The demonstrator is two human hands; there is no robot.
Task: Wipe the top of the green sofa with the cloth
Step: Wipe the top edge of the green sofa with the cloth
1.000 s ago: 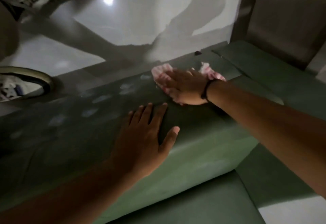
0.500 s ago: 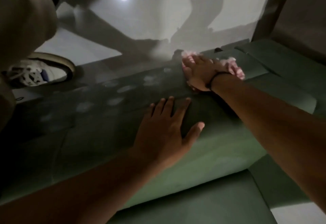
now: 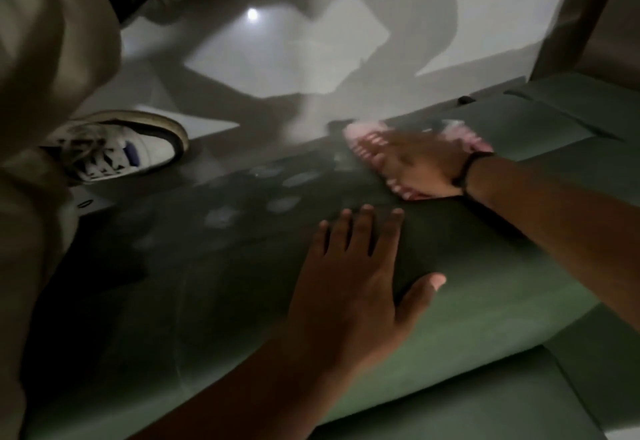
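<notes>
1. The right hand presses a pink cloth flat on the top of the green sofa, fingers spread over it; the hand is blurred.
2. Compared with half a second ago, that hand and cloth sit slightly farther left along the sofa top, near its back edge.
3. The left hand lies palm down on the sofa top as before, fingers together, thumb out, holding nothing.
4. A white shoe stands on the pale floor behind the sofa.
</notes>
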